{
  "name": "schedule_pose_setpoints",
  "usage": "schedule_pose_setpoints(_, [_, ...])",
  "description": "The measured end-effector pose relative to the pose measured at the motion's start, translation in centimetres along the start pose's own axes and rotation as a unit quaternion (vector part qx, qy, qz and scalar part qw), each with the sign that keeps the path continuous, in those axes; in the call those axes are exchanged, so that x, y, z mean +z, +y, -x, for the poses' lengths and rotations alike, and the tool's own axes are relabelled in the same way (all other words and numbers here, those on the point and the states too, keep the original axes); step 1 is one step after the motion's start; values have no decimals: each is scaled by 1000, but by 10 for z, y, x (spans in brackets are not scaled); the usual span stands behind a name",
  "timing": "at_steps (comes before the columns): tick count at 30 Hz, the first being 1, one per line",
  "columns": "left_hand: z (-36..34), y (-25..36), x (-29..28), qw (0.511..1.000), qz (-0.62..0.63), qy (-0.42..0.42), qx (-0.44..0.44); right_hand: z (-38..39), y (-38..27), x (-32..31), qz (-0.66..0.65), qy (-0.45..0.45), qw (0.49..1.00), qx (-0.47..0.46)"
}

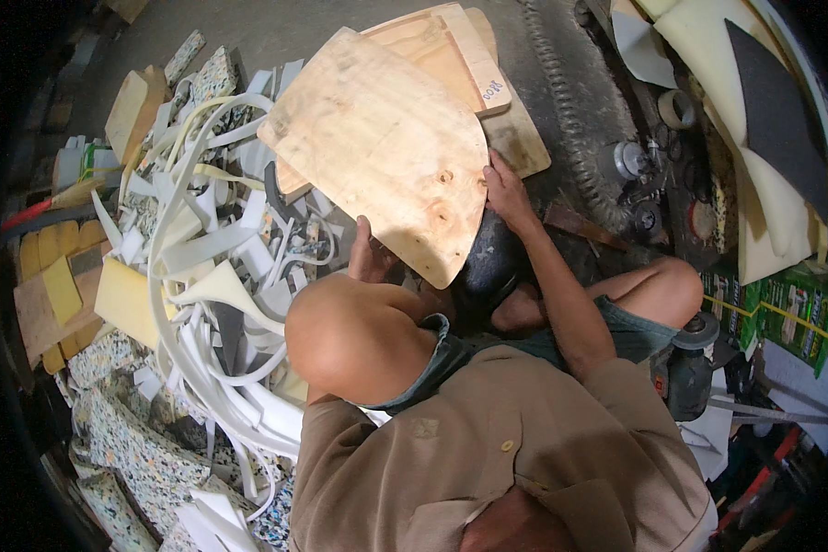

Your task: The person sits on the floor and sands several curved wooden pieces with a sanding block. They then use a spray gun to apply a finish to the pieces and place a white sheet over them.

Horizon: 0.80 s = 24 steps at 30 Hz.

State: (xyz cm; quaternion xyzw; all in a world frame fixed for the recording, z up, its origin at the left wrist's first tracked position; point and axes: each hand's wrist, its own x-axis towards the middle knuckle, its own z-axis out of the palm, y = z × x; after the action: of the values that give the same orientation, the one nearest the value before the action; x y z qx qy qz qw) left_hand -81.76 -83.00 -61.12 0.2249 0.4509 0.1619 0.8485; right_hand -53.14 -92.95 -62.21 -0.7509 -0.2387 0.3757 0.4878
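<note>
A curved plywood panel [386,147] is held tilted up in front of me, over my raised knees. My left hand [370,253] grips its lower edge from underneath. My right hand [506,191] holds its right edge with the fingers on the rim. Behind it a second wooden panel [451,51] and a third board [520,138] lie on the grey floor. A dark rounded object [492,262] sits between my legs below the panel, partly hidden.
A heap of white and yellow foam offcuts [212,267] fills the left. Speckled rebonded foam pieces [129,442] lie at lower left. Foam sheets [754,120], a tape roll [676,109] and small tools sit at right; a power tool [690,363] stands by my right knee.
</note>
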Motion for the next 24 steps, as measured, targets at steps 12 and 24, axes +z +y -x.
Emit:
schedule_pose_setpoints(12, [-17, 8, 17, 983, 114, 40, 141, 6, -14, 5, 108, -14, 991, -79])
schedule_pose_setpoints(24, [-44, 18, 38, 947, -29, 277, 158, 22, -13, 52, 55, 159, 985, -41])
